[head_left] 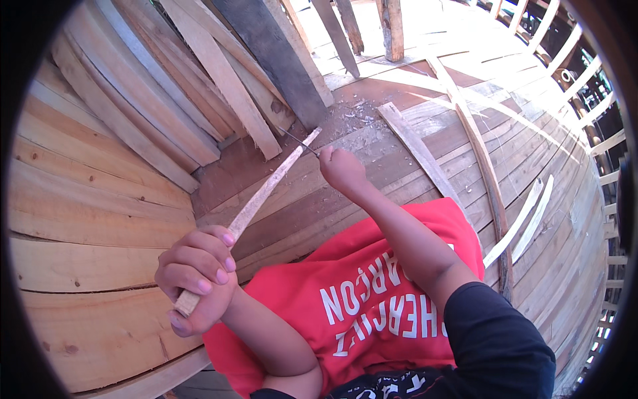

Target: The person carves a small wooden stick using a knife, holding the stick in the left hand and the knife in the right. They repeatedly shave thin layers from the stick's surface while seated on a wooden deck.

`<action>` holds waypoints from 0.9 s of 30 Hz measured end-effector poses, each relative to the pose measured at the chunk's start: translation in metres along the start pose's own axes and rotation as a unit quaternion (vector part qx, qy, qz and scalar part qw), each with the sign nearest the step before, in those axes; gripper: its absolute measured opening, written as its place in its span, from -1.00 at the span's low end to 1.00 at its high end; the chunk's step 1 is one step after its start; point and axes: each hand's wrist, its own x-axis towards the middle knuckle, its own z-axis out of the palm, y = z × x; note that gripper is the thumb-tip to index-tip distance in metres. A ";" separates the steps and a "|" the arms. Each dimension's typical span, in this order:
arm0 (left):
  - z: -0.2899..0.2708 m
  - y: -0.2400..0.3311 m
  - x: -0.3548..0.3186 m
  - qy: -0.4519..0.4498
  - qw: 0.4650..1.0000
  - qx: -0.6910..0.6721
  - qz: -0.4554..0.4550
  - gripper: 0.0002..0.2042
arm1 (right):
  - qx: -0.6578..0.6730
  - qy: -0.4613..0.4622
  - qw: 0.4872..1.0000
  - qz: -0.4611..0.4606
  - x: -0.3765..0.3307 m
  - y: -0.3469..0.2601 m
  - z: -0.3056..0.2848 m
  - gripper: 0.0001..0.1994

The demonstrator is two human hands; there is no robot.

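My left hand point(198, 274) is wrapped round the near end of a long, slim wooden stick point(271, 185). The stick slants up and away to the right, its pale far end close to the floor. My right hand point(342, 173) is closed in a fist beside that far end. From the fist a thin dark blade point(292, 137), which looks like a knife's, lies across the stick near its tip; the handle is hidden in my fingers. Under both forearms, a red cloth point(299, 292) with white print covers my lap.
Wood shavings point(359, 120) litter the plank floor point(531, 266) beyond my hands. Several boards point(146, 86) lean against the left wall, near a thick dark post point(272, 53). Long wooden strips point(475, 143) and pale curved offcuts point(531, 216) lie to the right.
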 end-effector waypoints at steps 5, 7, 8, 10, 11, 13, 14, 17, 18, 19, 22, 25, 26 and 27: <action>-0.004 0.010 -0.005 -0.001 0.998 0.055 -0.026 -0.59 | 0.117 -0.233 0.964 -0.043 -0.003 -0.037 -0.032 -0.39; -0.002 0.008 -0.007 0.022 0.997 0.067 -0.020 -0.59 | 0.233 -0.192 0.950 -0.078 -0.003 -0.038 -0.037 -0.41; -0.002 0.007 -0.007 0.039 0.997 0.064 -0.005 -0.57 | 0.234 -0.163 0.954 -0.091 0.000 -0.035 -0.039 -0.45; -0.006 0.005 -0.007 0.072 0.995 0.059 0.025 -0.55 | 0.237 -0.104 0.959 -0.118 0.012 -0.026 -0.043 -0.51; -0.008 0.006 -0.009 0.081 0.995 0.046 0.030 -0.55 | 0.215 -0.116 0.963 -0.117 0.014 -0.025 -0.048 -0.52; -0.011 0.006 -0.012 0.100 0.994 0.020 0.040 -0.56 | 0.169 -0.140 0.969 -0.115 0.018 -0.022 -0.059 -0.53; -0.011 0.003 -0.014 0.111 0.993 0.018 0.039 -0.56 | 0.161 -0.152 0.970 -0.097 0.019 -0.019 -0.061 -0.54; -0.010 -0.019 -0.020 0.129 0.991 0.004 0.022 -0.57 | 0.146 -0.169 0.973 -0.052 0.022 -0.007 -0.057 -0.52; -0.010 -0.028 -0.021 0.124 0.992 -0.004 0.009 -0.57 | 0.147 -0.162 0.975 -0.044 0.022 -0.005 -0.052 -0.50; -0.011 -0.035 -0.023 0.120 0.993 -0.012 -0.005 -0.57 | 0.149 -0.156 0.976 -0.036 0.023 -0.002 -0.046 -0.48; -0.017 -0.046 -0.030 0.119 0.992 -0.041 -0.019 -0.58 | 0.226 -0.252 0.924 0.178 0.009 -0.031 -0.050 -0.44; -0.017 -0.049 -0.029 0.108 0.992 -0.061 -0.028 -0.59 | 0.245 -0.267 0.911 0.196 0.025 -0.009 -0.049 -0.43; -0.017 -0.048 -0.029 0.101 0.992 -0.057 -0.039 -0.61 | 0.242 -0.254 0.916 0.196 0.023 -0.010 -0.049 -0.43; -0.017 -0.046 -0.028 0.095 0.993 -0.054 -0.051 -0.63 | 0.239 -0.241 0.920 0.196 0.020 -0.011 -0.048 -0.42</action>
